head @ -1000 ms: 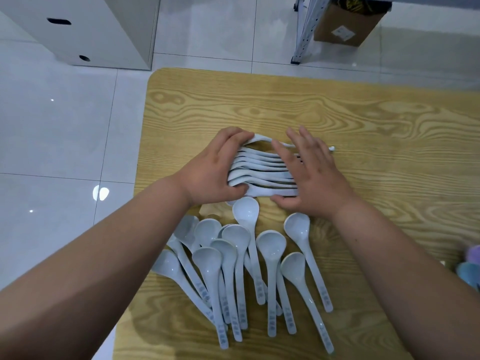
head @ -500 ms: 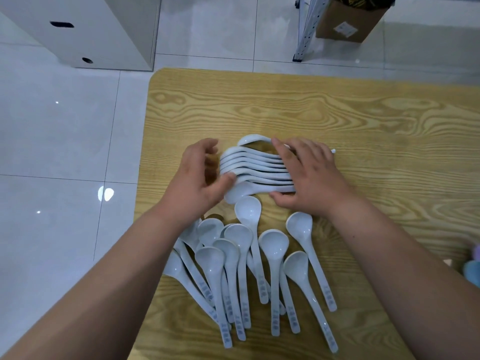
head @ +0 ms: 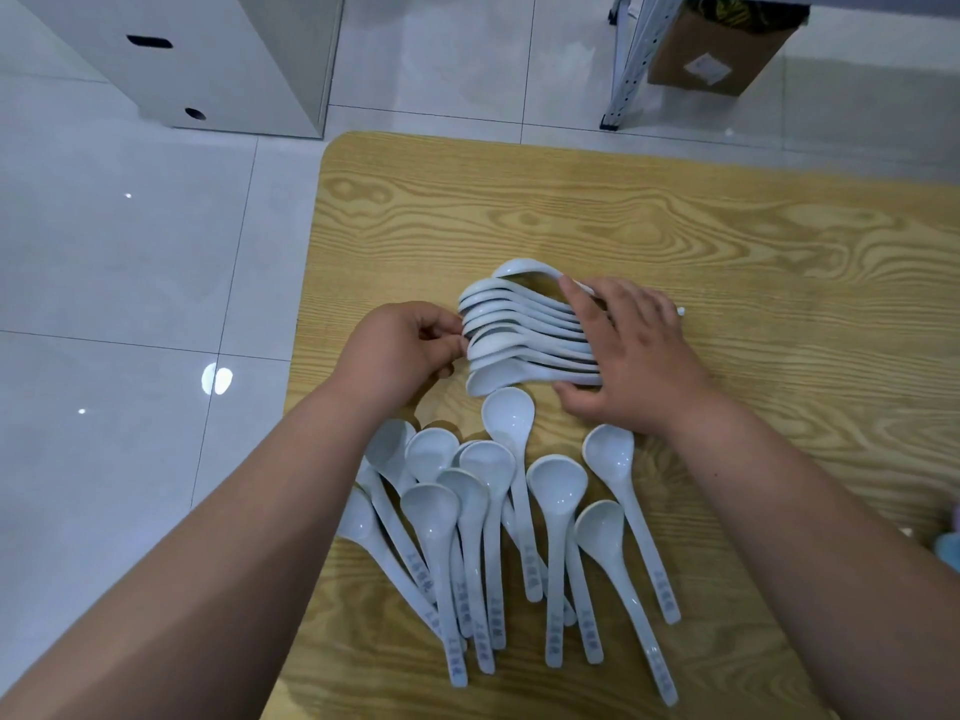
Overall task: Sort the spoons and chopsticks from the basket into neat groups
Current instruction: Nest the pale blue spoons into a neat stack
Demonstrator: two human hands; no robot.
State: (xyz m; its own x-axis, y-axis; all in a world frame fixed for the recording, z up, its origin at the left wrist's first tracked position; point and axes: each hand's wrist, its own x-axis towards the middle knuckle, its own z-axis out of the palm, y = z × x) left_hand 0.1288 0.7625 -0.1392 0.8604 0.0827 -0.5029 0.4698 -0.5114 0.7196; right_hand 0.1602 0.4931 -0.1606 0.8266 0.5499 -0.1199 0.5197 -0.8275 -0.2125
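Presently, right hand (head: pixel 639 356) lies flat, pressing stacked spoons (head: pixel 519 336) on table (head: pixel 623 215); left hand (head: pixel 397 350) curled against their bowls, grip indeterminate.

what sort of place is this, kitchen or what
Likely a storeroom or workroom, not a kitchen: a wood-grain table on glossy white floor tiles, a plain white cabinet, and a metal rack beside a cardboard box.

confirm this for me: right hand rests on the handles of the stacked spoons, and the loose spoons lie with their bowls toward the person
One slip: the head view shows the loose spoons with handles toward the person, bowls toward the stacked spoons. The right hand does rest on their handles.
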